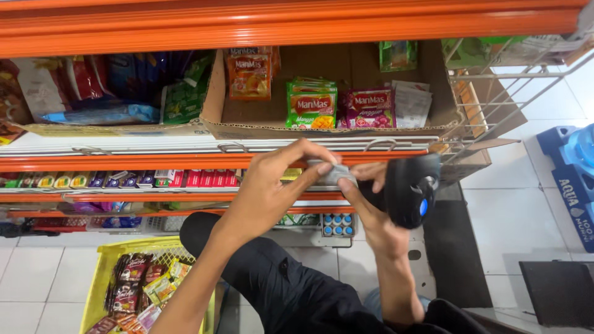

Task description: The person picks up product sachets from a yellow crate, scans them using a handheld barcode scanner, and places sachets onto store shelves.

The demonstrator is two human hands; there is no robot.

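Packet: small grey packet [334, 173] below the cardboard box [260, 127]
Left hand [272, 192]: we pinch the packet
Right hand [377, 216]: we grip a black scanner [411, 188]

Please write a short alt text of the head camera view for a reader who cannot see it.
Both hands pinch a small grey packet before orange shop shelves; the right hand also holds a black handheld scanner, the left hand grips from the left. A yellow crate of sachets stands below.

Our left hand [263, 198] and right hand [371, 213] are bare, with no rings, watch or gloves, our forearms uncovered. We wear dark black trousers [291, 291] with a small button.
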